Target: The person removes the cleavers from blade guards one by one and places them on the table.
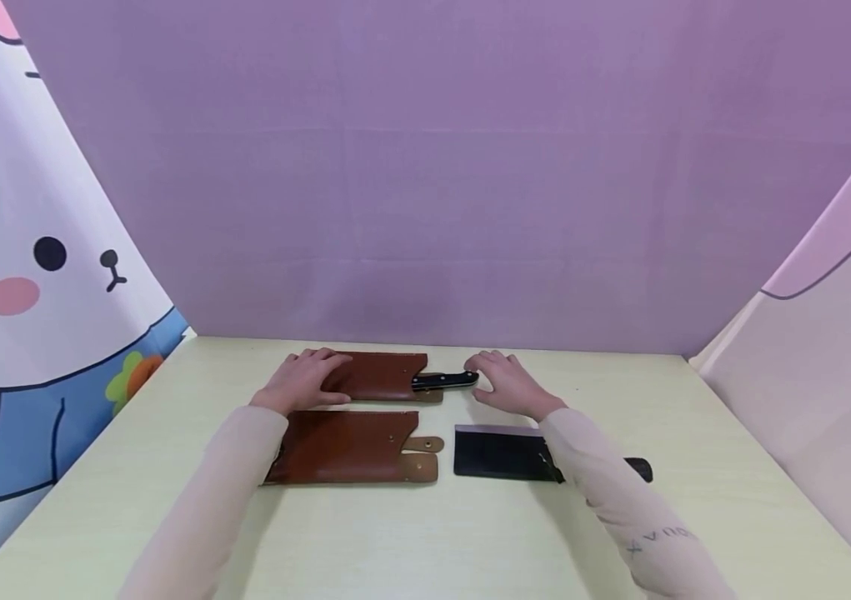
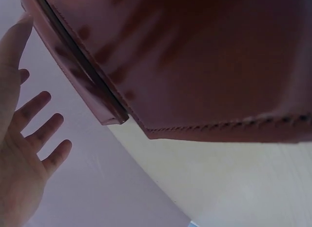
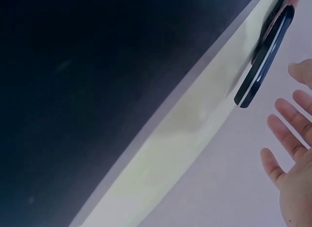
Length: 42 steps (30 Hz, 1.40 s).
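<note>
A brown leather knife sheath [image 1: 387,375] lies at the back of the table, and the black riveted handle of a knife [image 1: 445,381] sticks out of its right end. My left hand [image 1: 308,379] is over the sheath's left end; in the left wrist view its fingers [image 2: 52,124] are spread. Beside the handle's butt is my right hand [image 1: 509,385], its fingers [image 3: 287,136] loosely extended and nothing held. A second brown sheath [image 1: 350,450] with strap ends lies nearer, partly under the left sleeve. Right of it lies a black-bladed cleaver [image 1: 500,454], its middle hidden by the right sleeve.
The pale wooden table [image 1: 395,542] ends at a purple cloth backdrop [image 1: 425,208]. A cartoon-printed cloth [image 1: 50,333] hangs on the left, and another pale printed cloth [image 1: 830,350] hangs along the right edge.
</note>
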Motion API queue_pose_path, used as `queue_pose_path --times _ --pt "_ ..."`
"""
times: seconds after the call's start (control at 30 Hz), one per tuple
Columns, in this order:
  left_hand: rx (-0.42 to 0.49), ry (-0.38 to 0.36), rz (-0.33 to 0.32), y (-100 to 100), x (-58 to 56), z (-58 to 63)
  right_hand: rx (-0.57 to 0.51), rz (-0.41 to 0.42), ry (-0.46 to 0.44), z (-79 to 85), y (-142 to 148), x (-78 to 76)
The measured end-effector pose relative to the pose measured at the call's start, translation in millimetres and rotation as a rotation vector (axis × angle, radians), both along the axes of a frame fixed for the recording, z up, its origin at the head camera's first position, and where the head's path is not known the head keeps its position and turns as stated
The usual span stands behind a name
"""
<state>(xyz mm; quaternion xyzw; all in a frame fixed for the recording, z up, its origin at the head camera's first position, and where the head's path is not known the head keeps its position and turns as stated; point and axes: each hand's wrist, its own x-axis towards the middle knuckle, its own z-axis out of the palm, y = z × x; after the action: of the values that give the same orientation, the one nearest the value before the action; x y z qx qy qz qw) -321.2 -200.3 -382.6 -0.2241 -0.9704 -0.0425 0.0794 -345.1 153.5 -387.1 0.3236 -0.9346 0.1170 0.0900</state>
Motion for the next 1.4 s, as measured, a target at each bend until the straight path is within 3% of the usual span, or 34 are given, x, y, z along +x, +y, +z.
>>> queue_pose_path --times 0.23,0.5,1.4 --pt "0.011 -0.028 0.031 0.0 -3.1 -3.8 0.012 0.009 0.010 -0.9 -8.1 -5.3" --pt "0.013 -0.053 0.063 -1.3 -8.6 -8.5 0.039 -0.030 -0.038 -2.6 -16.9 -9.6" --pt "0.038 -0.170 0.074 2.0 -18.8 -17.6 0.150 -0.070 -0.105 -13.6 -43.4 -18.7"
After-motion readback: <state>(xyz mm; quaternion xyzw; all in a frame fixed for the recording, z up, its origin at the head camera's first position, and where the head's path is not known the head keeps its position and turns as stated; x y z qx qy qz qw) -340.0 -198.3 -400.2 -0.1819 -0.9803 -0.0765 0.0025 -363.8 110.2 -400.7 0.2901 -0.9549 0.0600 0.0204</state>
